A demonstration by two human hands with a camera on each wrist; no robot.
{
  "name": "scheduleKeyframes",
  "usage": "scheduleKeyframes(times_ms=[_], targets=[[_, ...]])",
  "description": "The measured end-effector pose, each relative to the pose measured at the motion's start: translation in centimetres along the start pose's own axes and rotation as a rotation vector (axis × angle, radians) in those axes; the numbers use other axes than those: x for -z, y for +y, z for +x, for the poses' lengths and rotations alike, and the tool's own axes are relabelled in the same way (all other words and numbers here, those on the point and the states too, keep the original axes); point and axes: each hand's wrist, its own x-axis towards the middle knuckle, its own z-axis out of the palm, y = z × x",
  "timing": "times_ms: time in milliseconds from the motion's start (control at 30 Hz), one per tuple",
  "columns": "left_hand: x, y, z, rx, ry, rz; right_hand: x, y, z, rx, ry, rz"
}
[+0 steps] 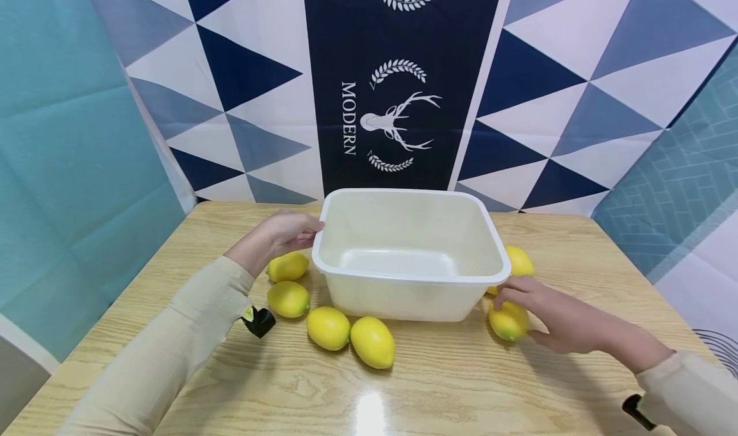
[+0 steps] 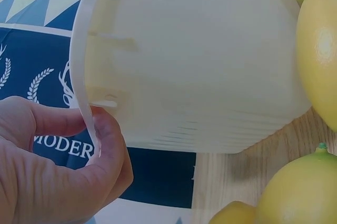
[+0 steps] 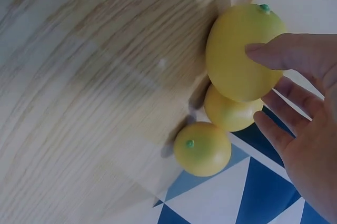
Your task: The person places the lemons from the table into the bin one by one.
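A white rectangular basin (image 1: pixel 398 298) stands upright toward the back of the wooden table. At its left end my left hand (image 1: pixel 288 228) pinches the rim, thumb on one side and curled fingers on the other, as the left wrist view shows. Beyond the basin's right end, my right hand (image 1: pixel 567 317) reaches around a yellow lemon (image 1: pixel 508 324). Its fingers lie over the lemon's far side, and the thumb is close beside it. In the right wrist view the thumb (image 3: pixel 266 56) overlaps the lemon (image 3: pixel 239 71), while other fingertips are spread past it.
Two more lemons (image 3: pixel 202 149) lie behind the right one. Left of the basin are a lemon (image 1: pixel 288 266) and a second lemon (image 1: pixel 288 299); in front of it are a lemon (image 1: pixel 328 328) and another lemon (image 1: pixel 373 342). A patterned cloth (image 1: pixel 398 96) hangs behind the table (image 1: pixel 323 397).
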Motion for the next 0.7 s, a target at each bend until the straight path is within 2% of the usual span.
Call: scheduleKeyframes(times_ms=[400,700], targets=[[-0.08,-0.13,-0.08,0.008,-0.006,-0.003,-0.43,-0.52,0.28,-0.065,0.011,-0.072],[0.12,-0.16,-0.05,0.001,-0.025,-0.015,-0.71,-0.85,0.47,-0.091,-0.029,-0.053]])
